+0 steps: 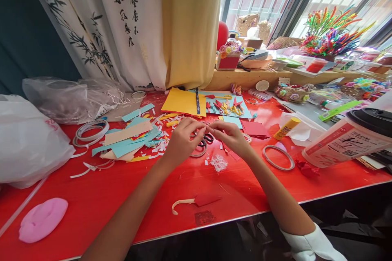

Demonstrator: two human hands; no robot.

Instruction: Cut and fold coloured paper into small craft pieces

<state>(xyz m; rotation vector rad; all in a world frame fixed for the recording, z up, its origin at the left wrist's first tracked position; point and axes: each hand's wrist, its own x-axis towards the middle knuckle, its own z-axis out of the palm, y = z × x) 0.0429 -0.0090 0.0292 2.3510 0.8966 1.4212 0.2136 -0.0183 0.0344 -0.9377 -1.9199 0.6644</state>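
Over the middle of the red table, my left hand (185, 138) and my right hand (229, 135) meet at the fingertips. Both are closed in a pinch; whatever lies between the fingers is too small to make out. Black-handled scissors (209, 138) and a roll of tape (200, 151) lie below and partly behind my hands. A small clump of white shreds (218, 162) is just in front of them. Closer to the near edge lies a folded red paper piece (206, 200) with a curled cream strip (182, 201) at its left end.
Paper strips and scraps (128, 138) are heaped on the left. Yellow sheets (180, 102) and folded paper pieces (226, 106) lie behind. To the right are a glue stick (287, 128), a tape ring (278, 158) and a tilted large cup (346, 138). Plastic bags (30, 142) stand far left.
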